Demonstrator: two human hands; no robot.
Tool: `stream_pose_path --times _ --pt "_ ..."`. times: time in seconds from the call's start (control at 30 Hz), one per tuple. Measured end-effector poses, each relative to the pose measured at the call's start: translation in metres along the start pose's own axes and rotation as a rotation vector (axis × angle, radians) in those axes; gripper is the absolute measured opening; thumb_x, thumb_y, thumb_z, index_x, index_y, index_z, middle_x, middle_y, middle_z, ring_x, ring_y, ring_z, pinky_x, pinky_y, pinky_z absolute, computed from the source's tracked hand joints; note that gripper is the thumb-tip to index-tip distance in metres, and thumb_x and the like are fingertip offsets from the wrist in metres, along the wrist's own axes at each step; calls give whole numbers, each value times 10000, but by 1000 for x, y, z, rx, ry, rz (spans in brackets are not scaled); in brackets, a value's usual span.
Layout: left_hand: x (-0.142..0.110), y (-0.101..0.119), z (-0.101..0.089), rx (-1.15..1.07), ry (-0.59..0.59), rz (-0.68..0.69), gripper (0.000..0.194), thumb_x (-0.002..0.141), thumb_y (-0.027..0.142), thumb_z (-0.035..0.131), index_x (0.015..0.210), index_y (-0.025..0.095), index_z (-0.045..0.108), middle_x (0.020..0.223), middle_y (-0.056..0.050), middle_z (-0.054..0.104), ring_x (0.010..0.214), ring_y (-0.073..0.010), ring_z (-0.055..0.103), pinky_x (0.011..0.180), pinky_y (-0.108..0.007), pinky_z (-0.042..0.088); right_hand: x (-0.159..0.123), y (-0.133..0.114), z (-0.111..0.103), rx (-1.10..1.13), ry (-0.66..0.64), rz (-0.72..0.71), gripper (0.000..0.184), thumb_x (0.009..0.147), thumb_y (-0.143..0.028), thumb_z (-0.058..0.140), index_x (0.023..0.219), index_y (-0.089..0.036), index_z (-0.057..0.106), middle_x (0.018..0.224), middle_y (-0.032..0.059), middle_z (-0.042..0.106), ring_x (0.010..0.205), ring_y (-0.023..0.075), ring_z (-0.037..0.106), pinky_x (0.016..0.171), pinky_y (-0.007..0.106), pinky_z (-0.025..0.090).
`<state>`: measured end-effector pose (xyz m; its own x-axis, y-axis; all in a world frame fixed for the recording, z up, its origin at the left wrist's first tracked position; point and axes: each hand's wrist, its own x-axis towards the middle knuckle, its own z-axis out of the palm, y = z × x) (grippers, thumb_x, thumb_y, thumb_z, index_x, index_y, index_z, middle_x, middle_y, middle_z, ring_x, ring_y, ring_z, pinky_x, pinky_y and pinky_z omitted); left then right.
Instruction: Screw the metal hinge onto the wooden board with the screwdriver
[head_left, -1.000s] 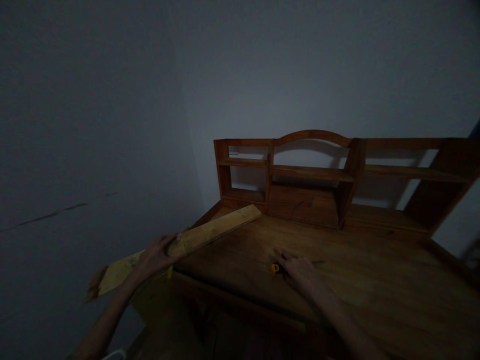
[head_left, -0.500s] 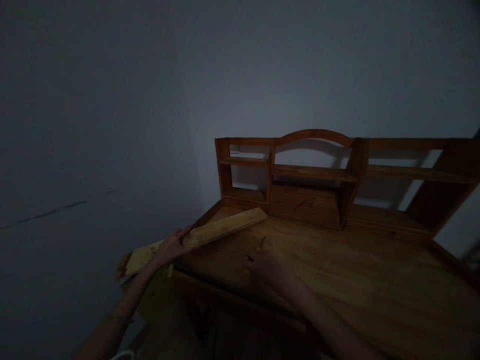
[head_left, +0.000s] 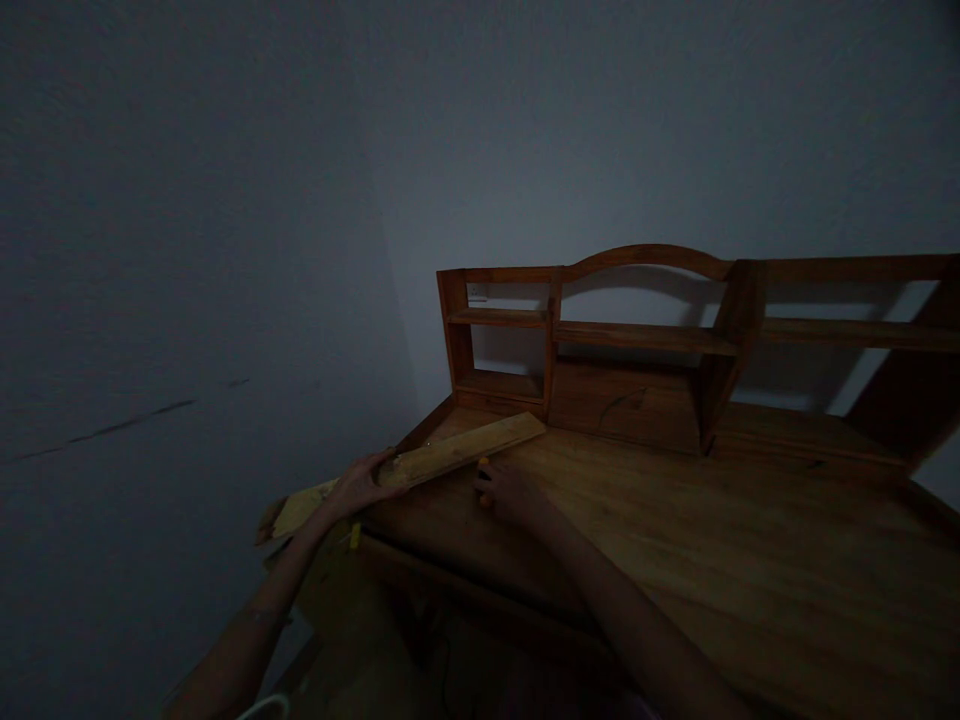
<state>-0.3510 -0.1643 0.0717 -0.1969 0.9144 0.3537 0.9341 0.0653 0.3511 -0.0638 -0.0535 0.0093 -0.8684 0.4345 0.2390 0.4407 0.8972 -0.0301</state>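
Note:
A long pale wooden plank [head_left: 476,447] lies slantwise over the left end of the desk, its near-left end jutting past the edge. Around its middle, my left hand [head_left: 360,485] is closed, thumb toward the near side. My right hand [head_left: 514,493] is closed on a small tool with orange-yellow ends [head_left: 484,464] and a dark middle. It is just off the plank's near long side, above the desktop. My fingers cover most of the tool, and dim light hides its exact kind.
The wooden desktop [head_left: 675,510] stretches to the right. Along its back stands a shelf unit [head_left: 645,340] with several compartments, near the wall [head_left: 225,250]. A small yellow object [head_left: 355,535] shows below my left wrist at the desk's edge.
My right hand has moved left and up with the tool, nearer the plank, and the tool has turned. My left hand keeps its grip. The whole view has shifted slightly.

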Motion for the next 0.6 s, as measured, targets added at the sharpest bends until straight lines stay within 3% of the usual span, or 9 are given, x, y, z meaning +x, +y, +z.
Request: stream_pose_path --times 0.17,0.37,0.5,0.6 --pt "4 -8 4 -25 -72 14 368 929 376 595 1209 139 588 1206 -82 603 1046 -249 615 875 -425 548 3 5 18 169 41 88 679 757 -238 626 1412 -173 457 1556 146 300 1310 301 446 1042 409 414" --pt "15 -27 18 -51 -110 54 467 887 471 618 1215 139 598 1175 -83 630 1066 -266 608 927 -426 519 11 -11 33 331 -27 217 831 835 -485 577 1528 -122 297 1612 208 113 1410 374 326 1100 499 355" --pt "26 -56 34 -46 -109 85 685 763 621 653 1264 157 600 1184 -100 648 1102 -294 593 1002 -416 465 16 -26 34 357 32 251 749 903 -381 504 1530 -54 259 1604 238 115 1415 337 338 1107 436 370" --pt "33 -83 48 -3 -116 158 717 770 653 603 1296 166 593 1277 -117 608 1157 -293 573 1040 -407 430 17 -40 35 298 112 296 653 929 -267 453 1517 -41 282 1594 234 170 1420 328 335 1096 446 391"
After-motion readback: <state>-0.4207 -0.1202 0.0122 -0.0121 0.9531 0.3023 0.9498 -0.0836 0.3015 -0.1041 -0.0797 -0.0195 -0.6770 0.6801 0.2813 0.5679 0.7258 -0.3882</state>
